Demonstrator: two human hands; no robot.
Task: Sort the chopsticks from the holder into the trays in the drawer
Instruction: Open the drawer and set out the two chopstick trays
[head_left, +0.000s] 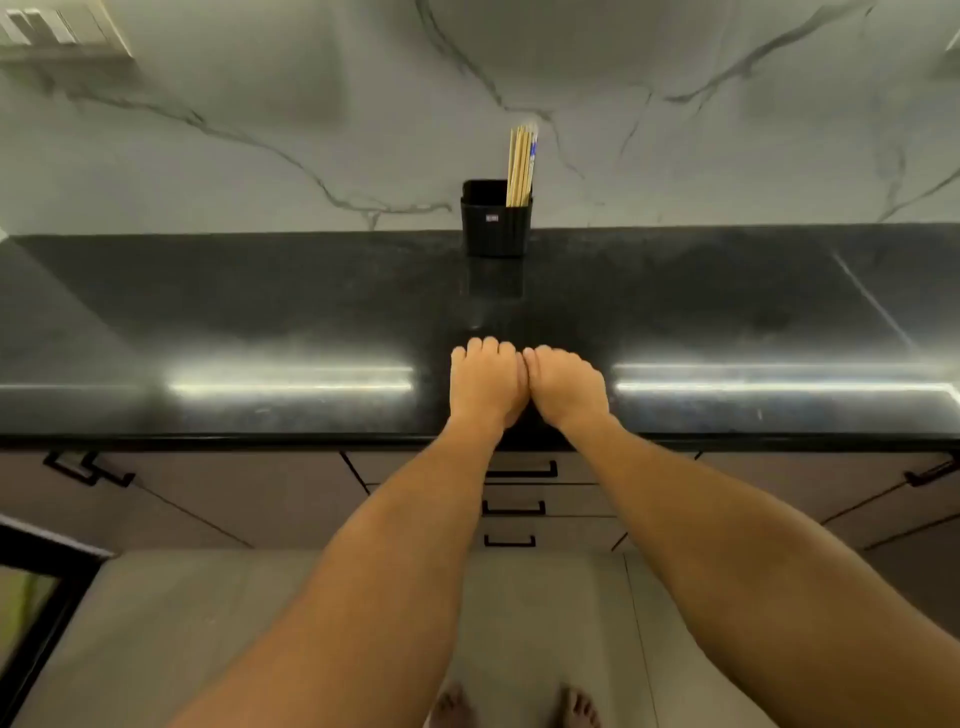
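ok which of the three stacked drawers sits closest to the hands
The top drawer, just under the countertop edge below the left hand and right hand; the middle drawer and bottom drawer sit lower.

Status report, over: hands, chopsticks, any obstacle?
Left hand, right hand: fisted, empty, on black stone counter. Wooden chopsticks standing in black ribbed plastic holder. Brown drawers closed. Path clear.

A home kitchen: black countertop (260, 312), marble backsplash (260, 130), handled drawers (540, 493) beneath.
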